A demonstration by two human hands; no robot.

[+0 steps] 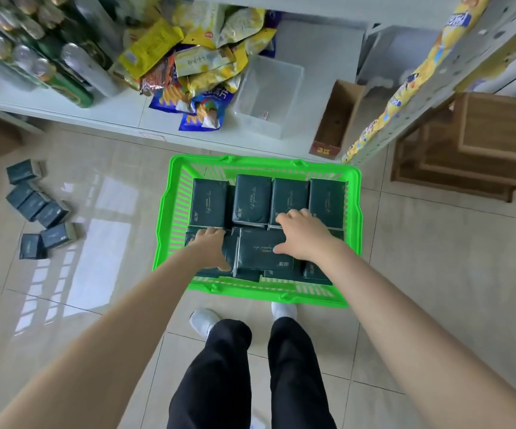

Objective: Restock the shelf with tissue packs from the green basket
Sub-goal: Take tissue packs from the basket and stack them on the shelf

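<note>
Left hand [209,246] and right hand [303,237] grip tissue packs [261,253], partly hiding them

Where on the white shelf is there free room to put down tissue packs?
Bare shelf lies between the clear bin and the cardboard box; the bin itself looks nearly empty. Left of it, snack bags and cans crowd the shelf.

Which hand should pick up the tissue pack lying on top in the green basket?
Probably the right hand: it lies over the top tissue pack, thumb on its face. The left hand curls round a lower pack beside it, so it is busy.
</note>
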